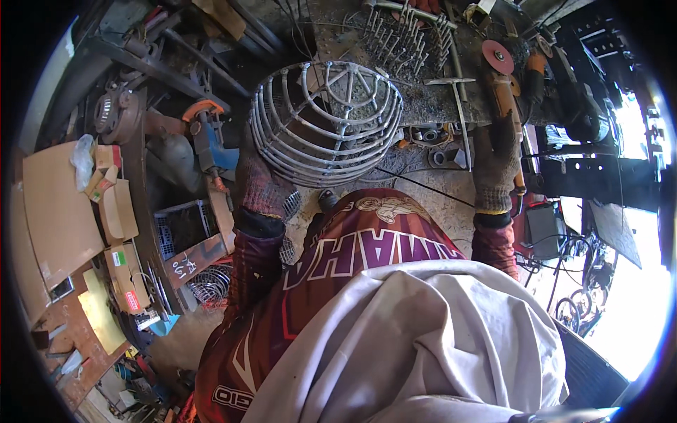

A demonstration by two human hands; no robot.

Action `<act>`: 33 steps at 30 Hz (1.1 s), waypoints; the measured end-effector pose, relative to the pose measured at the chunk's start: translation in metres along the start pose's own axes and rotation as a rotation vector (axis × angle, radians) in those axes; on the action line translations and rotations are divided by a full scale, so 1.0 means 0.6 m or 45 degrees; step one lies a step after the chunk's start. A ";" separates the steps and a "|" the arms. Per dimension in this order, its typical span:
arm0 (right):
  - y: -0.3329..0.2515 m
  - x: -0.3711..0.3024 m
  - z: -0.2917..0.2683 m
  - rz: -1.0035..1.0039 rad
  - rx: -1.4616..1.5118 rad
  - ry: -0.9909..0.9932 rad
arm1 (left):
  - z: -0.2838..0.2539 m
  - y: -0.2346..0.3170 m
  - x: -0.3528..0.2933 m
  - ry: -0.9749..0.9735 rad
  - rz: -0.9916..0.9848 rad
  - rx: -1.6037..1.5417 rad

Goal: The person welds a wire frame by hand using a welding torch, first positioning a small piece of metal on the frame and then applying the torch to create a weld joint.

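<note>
A round cage of welded grey metal rods (338, 130) sits tilted in front of me, its rings joined by cross rods. My left hand (262, 173), in a worn knit glove, grips its left side; the fingertips are hidden behind the rods. Over to the right, my gloved right hand (496, 158) is closed around the body of an angle grinder (505, 99). A reddish disc (498, 58) is fitted at the grinder's far end, apart from the cage.
A dark, grimy workbench (423, 95) carries a rack of upright metal pins (409, 39) and a welded rod piece (458, 106). At left stand a blue-and-orange power tool (215, 141), cardboard boxes (60, 211) and a wooden board (201, 259). Cables hang at right.
</note>
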State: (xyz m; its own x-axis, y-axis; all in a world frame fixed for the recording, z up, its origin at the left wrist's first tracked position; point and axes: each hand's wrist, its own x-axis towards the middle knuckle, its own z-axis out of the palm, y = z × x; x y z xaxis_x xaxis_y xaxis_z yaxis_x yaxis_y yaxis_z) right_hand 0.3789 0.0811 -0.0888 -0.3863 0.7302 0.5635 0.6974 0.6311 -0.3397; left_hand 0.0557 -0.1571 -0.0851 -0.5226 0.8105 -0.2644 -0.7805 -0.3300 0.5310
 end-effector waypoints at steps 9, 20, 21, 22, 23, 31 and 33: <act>-0.098 -0.072 -0.011 0.163 0.302 0.077 | -0.047 0.017 0.035 -0.025 0.194 0.725; -0.128 -0.148 -0.010 0.148 0.425 -0.210 | -0.027 0.013 0.057 0.176 -0.125 0.034; -0.122 -0.148 -0.007 0.123 0.453 -0.227 | -0.029 0.012 0.054 0.174 -0.117 0.014; -0.115 -0.146 -0.004 0.093 0.485 -0.247 | -0.034 0.008 0.052 0.175 -0.104 -0.008; -0.110 -0.141 -0.002 0.103 0.502 -0.278 | -0.038 0.003 0.051 0.174 -0.092 -0.028; -0.057 -0.090 0.034 -0.153 0.807 -0.386 | 0.022 -0.044 -0.070 0.189 0.418 0.416; -0.055 -0.077 0.043 -0.208 0.881 -0.443 | 0.033 -0.056 -0.116 0.258 0.397 0.144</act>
State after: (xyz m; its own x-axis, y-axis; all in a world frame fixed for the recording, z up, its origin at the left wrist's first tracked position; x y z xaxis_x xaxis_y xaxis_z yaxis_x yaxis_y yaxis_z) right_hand 0.3584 0.0332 -0.1229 -0.6976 0.5819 0.4180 0.1253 0.6735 -0.7284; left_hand 0.1250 -0.1929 -0.0686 -0.7948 0.5640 -0.2242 -0.5366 -0.4804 0.6937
